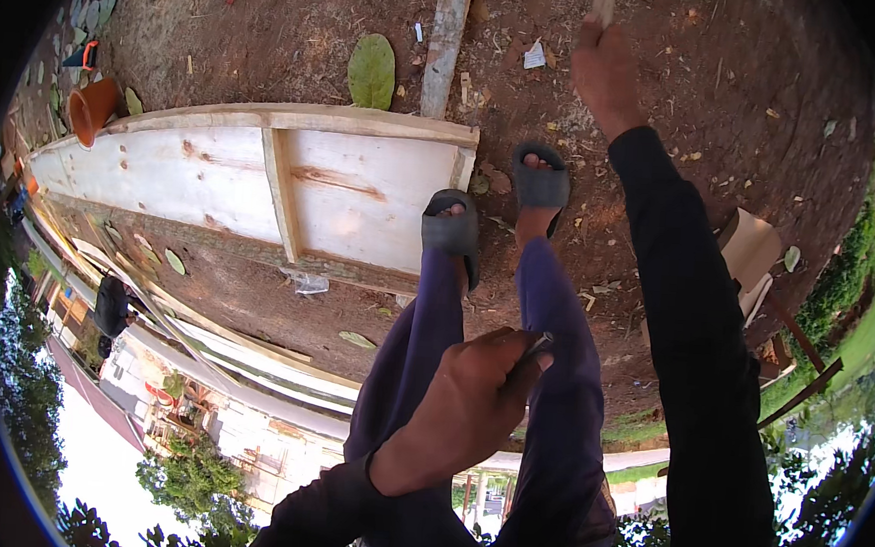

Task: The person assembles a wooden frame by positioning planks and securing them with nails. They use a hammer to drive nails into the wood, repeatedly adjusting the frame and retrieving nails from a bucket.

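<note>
My left hand (469,406) is closed in front of my knees. A small, thin grey metal piece like a nail (544,341) pokes out between its thumb and forefinger; the rest is hidden in the fist. My right arm stretches far forward, and my right hand (608,78) is wrapped round a wooden handle (602,1). The handle's far end lies beyond the picture's upper edge. A framed wooden panel (362,194) with a crosspiece lies on the ground left of my feet. My left foot's dark sandal (450,232) is against the panel's right end.
A wooden beam (445,48) sticks out behind the panel. An orange-brown pot (92,110) and a saw with an orange handle (88,55) are at far left. Cardboard (750,248) lies at right. Leaves and wood chips litter the soil. A person in dark clothes (112,306) is at left.
</note>
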Available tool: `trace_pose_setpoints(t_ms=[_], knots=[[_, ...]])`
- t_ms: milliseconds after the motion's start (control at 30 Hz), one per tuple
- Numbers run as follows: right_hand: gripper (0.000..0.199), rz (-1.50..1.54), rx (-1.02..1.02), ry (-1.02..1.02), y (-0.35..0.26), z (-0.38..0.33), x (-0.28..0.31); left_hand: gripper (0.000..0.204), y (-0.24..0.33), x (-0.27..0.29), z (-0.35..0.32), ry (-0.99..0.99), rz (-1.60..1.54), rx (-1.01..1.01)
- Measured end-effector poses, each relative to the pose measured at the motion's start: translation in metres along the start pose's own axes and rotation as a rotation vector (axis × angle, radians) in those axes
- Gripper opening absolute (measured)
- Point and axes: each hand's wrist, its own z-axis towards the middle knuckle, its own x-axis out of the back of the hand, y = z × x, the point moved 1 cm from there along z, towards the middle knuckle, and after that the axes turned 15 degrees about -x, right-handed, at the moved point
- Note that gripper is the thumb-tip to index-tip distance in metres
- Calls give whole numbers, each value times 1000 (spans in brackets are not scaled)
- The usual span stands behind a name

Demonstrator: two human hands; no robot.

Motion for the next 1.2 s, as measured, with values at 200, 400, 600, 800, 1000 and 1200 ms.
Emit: trace_pose_setpoints(t_ms=[200,400,600,800,1000,1200], knots=[[44,-341,-285,-660,-16,-72,19,19,-22,-80,-16,188,-131,161],[36,78,64,27,-48,9,34,22,-40,-89,11,294,-138,184],[42,-229,300,-303,26,-30,-51,26,-28,-79,18,404,-327,119],[34,-470,643,66,-10,-11,9,24,-34,-79,19,434,-292,133],[29,114,44,0,-43,-5,22,26,-31,-77,26,493,-444,151],[37,-593,440,-336,30,-45,-23,27,-33,-70,28,521,-389,127]])
